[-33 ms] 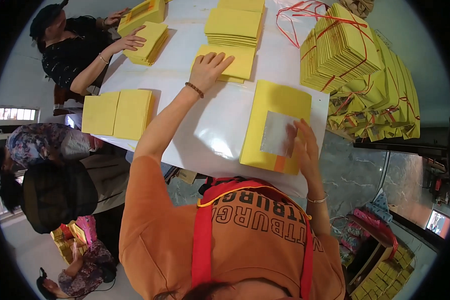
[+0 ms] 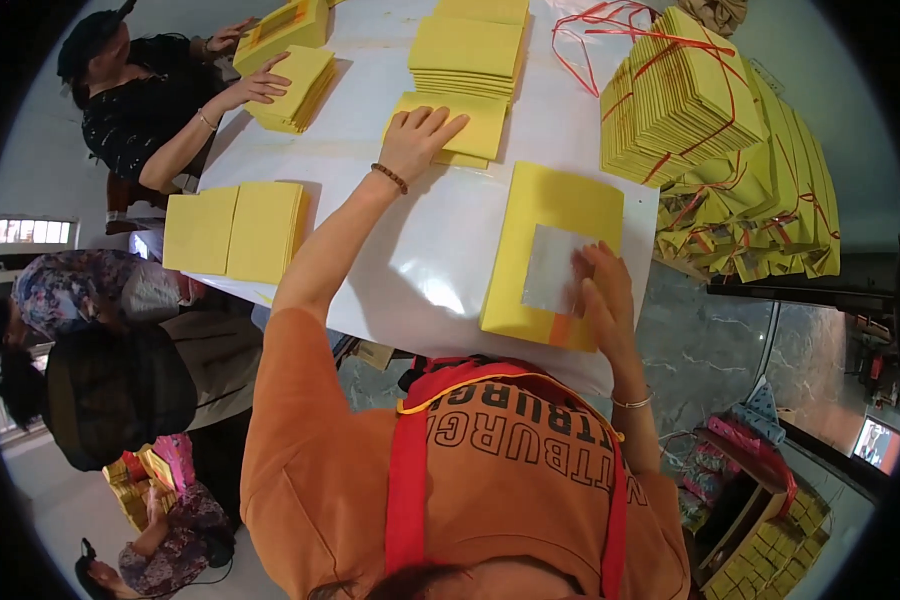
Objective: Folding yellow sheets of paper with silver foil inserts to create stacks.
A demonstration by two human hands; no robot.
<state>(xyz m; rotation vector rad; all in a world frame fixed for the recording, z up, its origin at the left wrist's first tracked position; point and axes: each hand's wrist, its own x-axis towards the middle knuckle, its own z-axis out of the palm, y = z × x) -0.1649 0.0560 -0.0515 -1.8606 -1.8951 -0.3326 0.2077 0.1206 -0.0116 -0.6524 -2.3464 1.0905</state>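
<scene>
1. A yellow packet (image 2: 570, 195) with a silver square (image 2: 550, 265) on its upper face is placed flat at the near right of the worktop (image 2: 380, 290). An orange strip (image 2: 561, 329) is seen at its near edge, below the square.
2. The right grip (image 2: 604, 292), a bare hand, is held over the right part of this packet, with bent fingertips by the right edge of the square. The fingers are blurred, so it cannot be told whether anything is grasped.
3. The left grip (image 2: 419, 142), also a bare hand, is laid palm down on a low yellow pile (image 2: 485, 120) farther off, near the middle. Its fingers are stretched out and its thumb is spread to the right; nothing is seen clasped.
4. Just beyond that pile, a taller yellow stack (image 2: 467, 48) is set.
5. To the left, two yellow piles (image 2: 198, 230) are stood side by side near the worktop's edge.
6. At the far left, another yellow stack (image 2: 295, 85) is touched by a co-worker's hand (image 2: 258, 86); beside it, a yellow bundle (image 2: 292, 32) is touched by the co-worker's other hand (image 2: 229, 36).
7. At the far right, a large yellow stack (image 2: 675, 100) is bound with red straps (image 2: 670, 158), and more yellow bundles (image 2: 785, 200) are heaped beside it.
</scene>
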